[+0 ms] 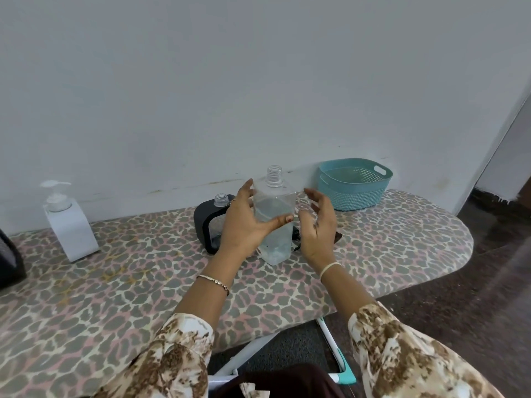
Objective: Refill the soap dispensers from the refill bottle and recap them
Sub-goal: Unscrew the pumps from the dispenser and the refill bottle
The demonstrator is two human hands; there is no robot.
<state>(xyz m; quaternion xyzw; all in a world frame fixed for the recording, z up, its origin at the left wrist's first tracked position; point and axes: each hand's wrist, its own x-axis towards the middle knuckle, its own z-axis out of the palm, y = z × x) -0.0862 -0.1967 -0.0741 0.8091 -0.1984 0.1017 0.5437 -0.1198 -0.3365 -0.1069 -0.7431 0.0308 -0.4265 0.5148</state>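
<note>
Sleeves [178, 357], patterned, two: we are reaching forward over the leopard-print worktop [129, 282].

Left hand [247, 225]: we are gripping the clear bottle [274, 202], thumb across its front and fingers behind it.

Right hand [317, 225]: we are keeping it apart, fingers loosely spread just beside the bottle, gripping nothing.

Clear bottle: upright, uncapped, partly filled with clear liquid, at mid-worktop. We are taking it for the refill bottle. We cannot tell whether its base is touching the worktop.

Black dispenser [205, 225]: just behind the left hand, neck open, pump off.

White dispenser [71, 225]: far left, well apart, pump fitted.

Basket [355, 193]: teal, back right, against the wall.

Step in hand, as we are judging it: pouring into the black dispenser. Both necks are narrow, so we are advising bringing them close together, steadying the dispenser with the free right hand, tipping slowly and stopping below the thread.
</note>
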